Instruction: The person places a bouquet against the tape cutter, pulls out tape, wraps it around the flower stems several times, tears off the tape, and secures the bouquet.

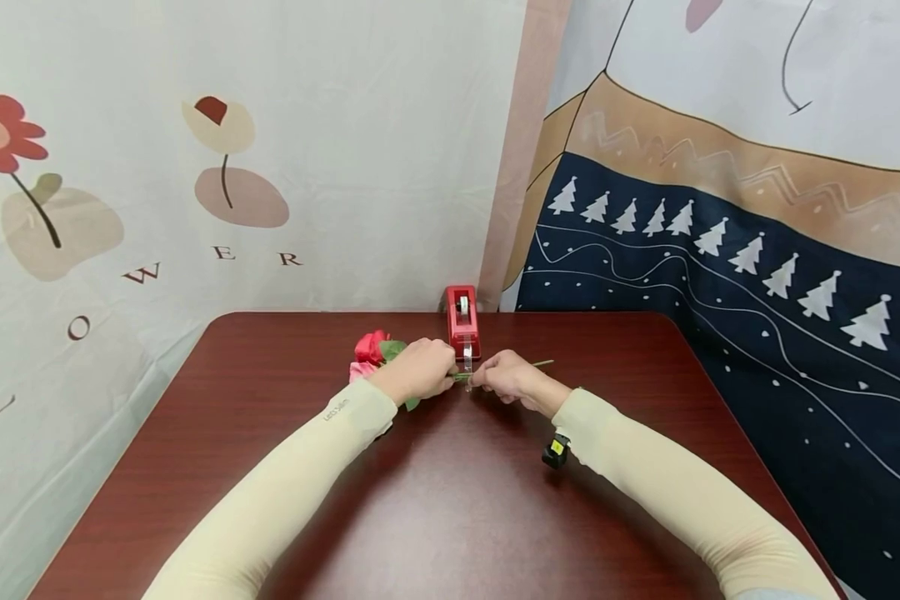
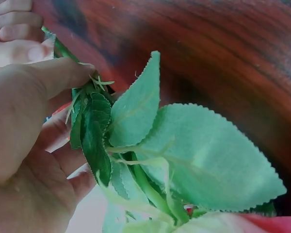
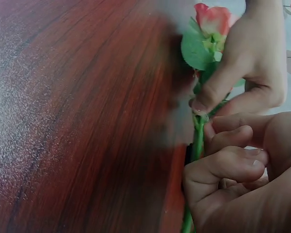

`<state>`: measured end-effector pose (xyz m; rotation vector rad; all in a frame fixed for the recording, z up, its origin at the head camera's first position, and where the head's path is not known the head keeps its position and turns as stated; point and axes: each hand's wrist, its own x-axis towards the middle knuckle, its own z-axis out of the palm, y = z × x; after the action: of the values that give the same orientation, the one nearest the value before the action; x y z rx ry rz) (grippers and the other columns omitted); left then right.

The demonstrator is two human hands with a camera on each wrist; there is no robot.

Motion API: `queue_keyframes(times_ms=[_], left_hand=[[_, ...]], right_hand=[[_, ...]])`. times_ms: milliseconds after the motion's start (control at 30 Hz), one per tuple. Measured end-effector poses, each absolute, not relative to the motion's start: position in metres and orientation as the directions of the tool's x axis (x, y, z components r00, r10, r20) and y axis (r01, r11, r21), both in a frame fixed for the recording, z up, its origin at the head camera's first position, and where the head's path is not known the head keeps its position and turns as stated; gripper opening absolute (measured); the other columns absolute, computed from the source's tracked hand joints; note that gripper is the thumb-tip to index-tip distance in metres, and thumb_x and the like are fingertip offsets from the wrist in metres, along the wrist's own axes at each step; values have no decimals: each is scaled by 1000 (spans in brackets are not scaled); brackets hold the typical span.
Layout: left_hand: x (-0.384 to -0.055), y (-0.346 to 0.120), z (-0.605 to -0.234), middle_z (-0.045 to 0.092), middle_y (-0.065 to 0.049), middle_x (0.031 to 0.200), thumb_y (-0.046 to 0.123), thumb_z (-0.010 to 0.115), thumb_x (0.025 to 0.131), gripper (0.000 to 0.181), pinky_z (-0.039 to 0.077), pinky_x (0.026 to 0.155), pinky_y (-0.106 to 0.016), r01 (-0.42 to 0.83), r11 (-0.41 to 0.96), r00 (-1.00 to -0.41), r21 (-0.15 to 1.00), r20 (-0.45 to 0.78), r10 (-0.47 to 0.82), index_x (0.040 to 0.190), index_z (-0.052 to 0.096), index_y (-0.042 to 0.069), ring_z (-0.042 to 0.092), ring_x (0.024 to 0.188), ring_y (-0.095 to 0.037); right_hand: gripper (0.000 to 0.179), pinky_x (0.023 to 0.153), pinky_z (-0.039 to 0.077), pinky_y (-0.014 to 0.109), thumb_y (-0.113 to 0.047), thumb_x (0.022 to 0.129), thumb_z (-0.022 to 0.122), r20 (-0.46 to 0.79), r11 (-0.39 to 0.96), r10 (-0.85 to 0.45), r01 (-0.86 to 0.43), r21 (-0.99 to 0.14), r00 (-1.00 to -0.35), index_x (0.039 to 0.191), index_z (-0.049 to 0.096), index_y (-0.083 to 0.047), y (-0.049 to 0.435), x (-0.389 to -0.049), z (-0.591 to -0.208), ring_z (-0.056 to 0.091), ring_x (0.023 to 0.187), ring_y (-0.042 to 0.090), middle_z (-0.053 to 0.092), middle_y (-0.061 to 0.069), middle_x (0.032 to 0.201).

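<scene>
Artificial roses, one red (image 1: pixel 371 347) and one pink (image 1: pixel 361 371), lie together at the table's back middle with green leaves (image 2: pixel 208 155). My left hand (image 1: pixel 422 370) pinches their green stems (image 3: pixel 198 143) just below the leaves, thumb on one side. From the red tape dispenser (image 1: pixel 462 310) a strip of clear tape (image 1: pixel 468 357) runs toward me and crosses the stems. Curled fingers of my right hand (image 1: pixel 510 377) pinch the tape's end at the stems, close beside the left fingertips. The stem tips (image 1: pixel 545 362) stick out past the right hand.
The dark red-brown table (image 1: pixel 465 500) spreads toward me. Behind its back edge hangs a pale cloth (image 1: pixel 375 167) with printed flowers. A dark blue cloth (image 1: pixel 645 267) with white trees hangs at the right. A small black device (image 1: pixel 555 451) is on my right wrist.
</scene>
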<state>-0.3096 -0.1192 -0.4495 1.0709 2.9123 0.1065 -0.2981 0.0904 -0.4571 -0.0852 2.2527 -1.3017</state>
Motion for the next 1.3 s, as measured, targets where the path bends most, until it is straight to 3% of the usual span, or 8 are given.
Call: queue_keyframes(times_ms=[167, 300, 467, 600, 800, 967, 1100, 1300], left_hand=[[-310, -118, -442, 54, 5, 67, 23, 83, 99, 38, 43, 66, -30, 644, 761, -763, 77, -6, 647, 67, 63, 18, 44, 65, -12], [-310, -117, -437, 61, 5, 67, 24, 84, 99, 32, 46, 67, -31, 629, 773, -774, 84, -14, 632, 71, 69, 18, 48, 64, -13], [-310, -117, -435, 68, 4, 73, 24, 83, 99, 24, 51, 68, -31, 620, 780, -782, 82, -18, 623, 77, 75, 18, 52, 66, -12], [-311, -116, -434, 64, 4, 69, 23, 83, 98, 31, 49, 68, -32, 628, 775, -776, 70, -17, 630, 70, 70, 18, 50, 65, -13], [-310, -114, -433, 59, 5, 65, 24, 83, 98, 40, 51, 77, -37, 635, 771, -771, 44, -17, 636, 64, 62, 20, 49, 66, -14], [-309, -113, -432, 62, 4, 67, 26, 84, 98, 35, 52, 75, -36, 622, 781, -780, 62, -37, 624, 68, 67, 19, 51, 67, -14], [-308, -112, -431, 69, 3, 74, 26, 84, 98, 28, 56, 76, -37, 616, 786, -785, 54, -36, 618, 74, 73, 18, 57, 70, -15], [-307, -112, -433, 76, 0, 80, 26, 85, 97, 23, 60, 85, -41, 627, 779, -779, 25, -18, 627, 78, 78, 16, 62, 72, -15]], right_hand=[[18, 51, 32, 26, -22, 100, 76, -357, 604, -249, 144, -784, -900, 96, 85, -8, 86, -297, -458, 40, 54, 14, 55, 0, 69], [16, 55, 37, 28, -23, 99, 77, -298, 644, -204, 101, -758, -932, 98, 87, -11, 83, -295, -460, 48, 64, 15, 62, 0, 77], [18, 73, 48, 30, -22, 100, 77, -218, 643, -176, 56, -763, -960, 96, 88, -9, 80, -289, -465, 60, 86, 18, 78, 4, 94], [18, 87, 56, 36, -25, 99, 78, -168, 649, -138, 39, -760, -976, 96, 89, -11, 78, -288, -473, 67, 97, 19, 83, 4, 103], [22, 79, 57, 38, -31, 98, 78, -111, 673, -112, 7, -740, -987, 94, 90, -13, 78, -296, -493, 68, 92, 20, 83, 4, 99], [30, 80, 54, 38, -35, 105, 72, -147, 675, -107, 37, -737, -983, 87, 90, -17, 76, -291, -490, 65, 92, 22, 82, 5, 99], [37, 67, 47, 32, -33, 107, 66, -189, 650, -126, 63, -757, -974, 81, 88, -19, 76, -291, -495, 59, 78, 18, 77, 2, 84], [33, 49, 32, 23, -24, 110, 59, -322, 408, -225, 211, -888, -920, 103, 85, -5, 74, -283, -487, 37, 50, 7, 57, -5, 64]])
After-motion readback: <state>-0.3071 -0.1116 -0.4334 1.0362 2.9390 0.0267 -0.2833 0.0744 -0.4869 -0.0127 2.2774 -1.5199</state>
